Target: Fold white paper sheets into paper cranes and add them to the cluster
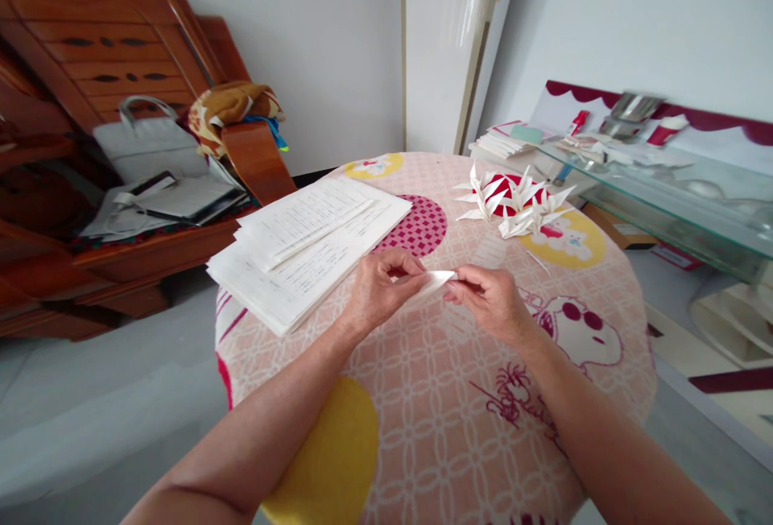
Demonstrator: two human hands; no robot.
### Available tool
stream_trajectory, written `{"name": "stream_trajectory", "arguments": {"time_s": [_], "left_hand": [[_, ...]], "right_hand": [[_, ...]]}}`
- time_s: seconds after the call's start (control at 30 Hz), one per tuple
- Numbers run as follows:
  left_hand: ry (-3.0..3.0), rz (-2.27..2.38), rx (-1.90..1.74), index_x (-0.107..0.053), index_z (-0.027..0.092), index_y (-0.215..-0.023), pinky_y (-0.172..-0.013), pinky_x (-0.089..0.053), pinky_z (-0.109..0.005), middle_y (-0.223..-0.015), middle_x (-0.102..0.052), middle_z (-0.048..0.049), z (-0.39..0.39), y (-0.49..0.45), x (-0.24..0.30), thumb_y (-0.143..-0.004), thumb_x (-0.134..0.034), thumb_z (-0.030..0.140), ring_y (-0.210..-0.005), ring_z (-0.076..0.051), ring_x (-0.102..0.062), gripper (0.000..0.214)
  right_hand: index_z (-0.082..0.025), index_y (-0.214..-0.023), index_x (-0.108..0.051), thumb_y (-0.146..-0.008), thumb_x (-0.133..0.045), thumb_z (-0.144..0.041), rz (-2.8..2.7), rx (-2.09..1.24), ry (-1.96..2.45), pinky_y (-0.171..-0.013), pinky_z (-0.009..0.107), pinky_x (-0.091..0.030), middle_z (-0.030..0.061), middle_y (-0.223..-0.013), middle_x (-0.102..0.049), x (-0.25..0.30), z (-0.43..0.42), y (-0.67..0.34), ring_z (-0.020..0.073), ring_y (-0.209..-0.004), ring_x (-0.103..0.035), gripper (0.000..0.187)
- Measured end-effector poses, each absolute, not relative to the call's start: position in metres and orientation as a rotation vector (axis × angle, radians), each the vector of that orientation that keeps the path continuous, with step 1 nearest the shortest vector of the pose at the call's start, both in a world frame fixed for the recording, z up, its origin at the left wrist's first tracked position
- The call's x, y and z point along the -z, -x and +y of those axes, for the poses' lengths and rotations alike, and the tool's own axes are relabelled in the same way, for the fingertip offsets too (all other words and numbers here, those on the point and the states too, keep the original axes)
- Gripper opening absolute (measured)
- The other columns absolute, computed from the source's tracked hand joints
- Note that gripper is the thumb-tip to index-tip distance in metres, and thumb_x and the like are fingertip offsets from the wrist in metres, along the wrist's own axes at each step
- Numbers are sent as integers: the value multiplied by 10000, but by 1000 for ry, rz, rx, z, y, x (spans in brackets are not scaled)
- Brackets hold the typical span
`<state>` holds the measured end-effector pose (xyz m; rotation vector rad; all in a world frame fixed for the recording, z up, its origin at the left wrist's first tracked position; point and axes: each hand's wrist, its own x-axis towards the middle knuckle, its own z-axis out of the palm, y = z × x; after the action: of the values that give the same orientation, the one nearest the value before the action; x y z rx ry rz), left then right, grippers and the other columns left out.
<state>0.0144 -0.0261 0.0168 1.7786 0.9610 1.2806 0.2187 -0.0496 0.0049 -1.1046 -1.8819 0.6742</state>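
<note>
A small folded piece of white paper [436, 283] is held above the round table between my two hands. My left hand [386, 287] pinches its left side between thumb and fingers. At its right tip, the thumb and fingers of my right hand [488, 295] are closed on it. The finer folds are too small to make out. Beyond my right hand lies a group of white folded paper cranes [525, 199]. To the left of my left hand is a stack of printed paper sheets [314, 259], with narrower sheets on top.
A patterned cloth [423, 436] covers the round table. At right stands a glass shelf [664, 191] with papers, a metal container [634, 110] and a red cup [666, 132]. A wooden chair [121, 34] at left bears a grey bag [150, 142]. A white air conditioner [440, 66] stands behind.
</note>
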Motion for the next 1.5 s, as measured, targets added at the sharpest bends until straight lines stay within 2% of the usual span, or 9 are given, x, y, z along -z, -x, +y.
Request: {"name": "stream_trajectory", "arguments": {"time_s": [0.2,0.3,0.4,0.53,0.87,1.13,1.37,1.5], "left_hand": [[-1778,982,-1284,-653,139,-661,-589,-485,-219,-670,-676,-29,-26,-15,-15,-766,-758,261,-617,-115,-605,192],[-1787,981,-1266,-724,139,-814,-610,-503,-221,-686,-683,-18,-25,-14,-15,-754,-769,249,-623,-113,-611,134],[-1843,946,-1228,-768,158,-928,-628,-507,-227,-752,-722,-34,-25,-15,-16,-772,-760,248,-671,-128,-641,180],[-1916,919,-1179,-778,156,-791,-605,-475,-227,-752,-740,-55,-28,-17,-20,-835,-713,266,-675,-136,-652,136],[-2018,945,-1218,-767,164,-759,-606,-455,-233,-724,-730,-44,-33,-16,-25,-853,-700,281,-649,-131,-637,165],[-2105,893,-1289,-734,155,-762,-609,-446,-229,-718,-705,-24,-32,-16,-23,-859,-683,214,-644,-114,-612,124],[-2165,917,-1257,-738,159,-782,-604,-441,-228,-730,-711,-24,-31,-15,-22,-876,-661,222,-648,-113,-616,137],[-2184,891,-1227,-741,159,-802,-605,-441,-221,-737,-712,-22,-33,-15,-24,-879,-649,210,-653,-109,-620,130]], "right_hand": [[-190,-722,-620,-893,-584,-236,-1894,-672,1097,-564,236,-431,21,-675,-708,-7,-50,-218,142,-610,-634,181],[-188,-724,-636,-886,-587,-229,-1901,-661,1097,-565,240,-429,19,-662,-693,-8,-50,-218,142,-598,-616,174],[-189,-720,-648,-879,-598,-229,-1905,-638,1102,-564,240,-426,16,-643,-674,-8,-50,-218,143,-594,-601,171],[-190,-731,-663,-880,-612,-254,-1919,-619,1109,-561,236,-423,16,-636,-663,-9,-51,-218,142,-594,-589,170],[-180,-840,-707,-902,-632,-372,-1913,-725,1050,-582,234,-454,25,-708,-693,-15,-56,-218,153,-650,-632,215],[-188,-871,-683,-1017,-426,-403,-1795,-872,1003,-665,268,-560,32,-761,-735,-19,-58,-219,174,-691,-707,366],[-186,-841,-683,-989,-503,-360,-1829,-829,995,-622,243,-539,17,-729,-711,-19,-57,-219,156,-677,-692,290],[-181,-888,-701,-961,-545,-333,-1784,-928,975,-607,236,-554,16,-751,-712,-18,-57,-219,153,-668,-702,229]]}}
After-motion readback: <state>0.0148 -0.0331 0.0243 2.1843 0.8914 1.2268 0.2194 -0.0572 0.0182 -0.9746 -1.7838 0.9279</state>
